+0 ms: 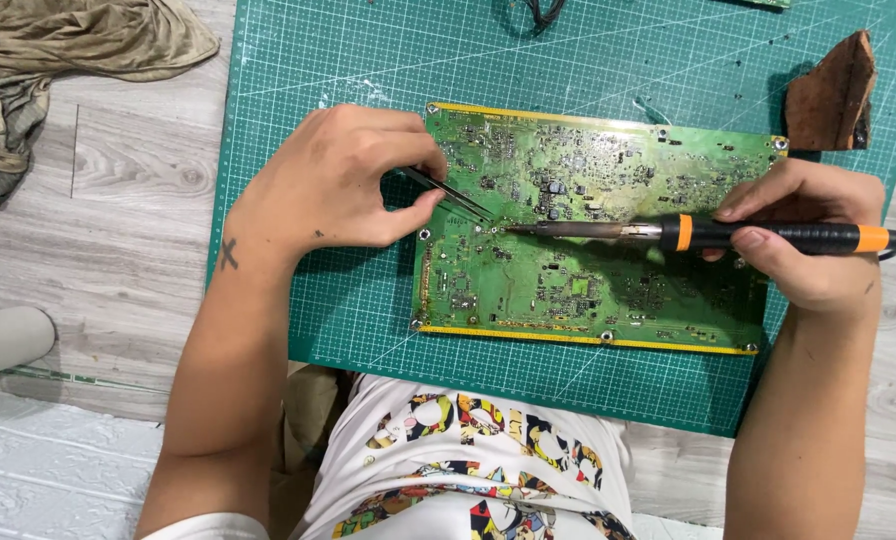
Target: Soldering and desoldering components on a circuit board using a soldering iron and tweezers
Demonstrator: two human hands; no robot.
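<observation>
Your left hand [338,180] pinches tweezers [448,192] closed; your right hand [818,235] grips the iron [708,234], tips meeting on the board [588,230] atop the mat [368,60].

We take this for a makeshift electronics repair spot in a home. Under our grip lies a green cutting mat [368,320] spread on pale wood-look flooring [108,230], with a crumpled cloth [58,60] well off to its left and a brown sponge-like block [833,95] just above our right hand.
</observation>
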